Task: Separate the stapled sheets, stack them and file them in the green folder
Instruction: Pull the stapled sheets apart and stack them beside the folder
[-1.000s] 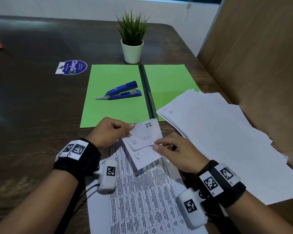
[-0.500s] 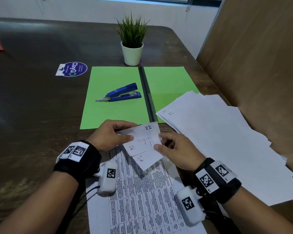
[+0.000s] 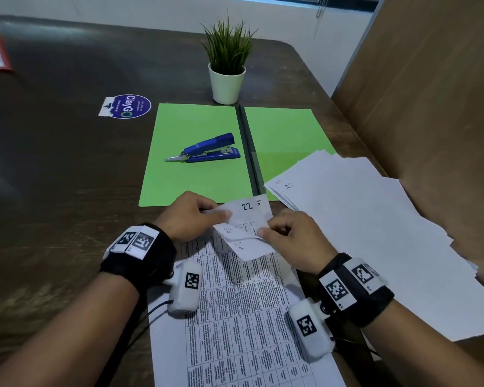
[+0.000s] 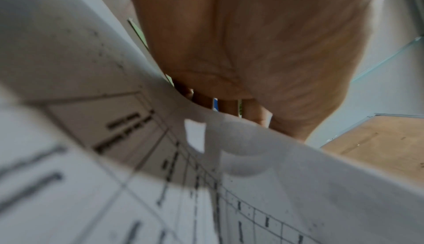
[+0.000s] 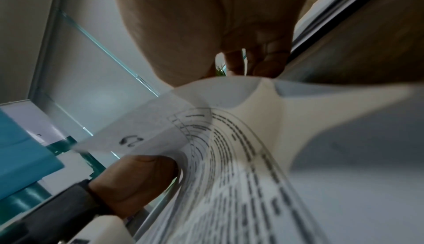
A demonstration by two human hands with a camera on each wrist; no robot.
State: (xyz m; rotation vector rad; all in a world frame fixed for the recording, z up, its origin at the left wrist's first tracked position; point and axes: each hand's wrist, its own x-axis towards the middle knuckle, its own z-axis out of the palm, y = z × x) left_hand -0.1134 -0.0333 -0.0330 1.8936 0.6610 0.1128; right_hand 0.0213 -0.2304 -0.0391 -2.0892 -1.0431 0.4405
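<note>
— Between your wrists, what's lifted?
— You hold the stapled sheets (image 3: 245, 227) by their folded-back top corners: your left hand (image 3: 189, 216) pinches one corner between thumb and fingers, your right hand (image 3: 289, 237) pinches the other side, fingers curled in.
— And the rest of them?
— Lower pages lie flat on the table (image 3: 53, 177).
— Folder?
— The green folder (image 3: 196, 152) lies open just beyond your hands, a blue stapler (image 3: 210, 148) on its left half; the loose sheets (image 3: 375, 233) overlap its right half.
</note>
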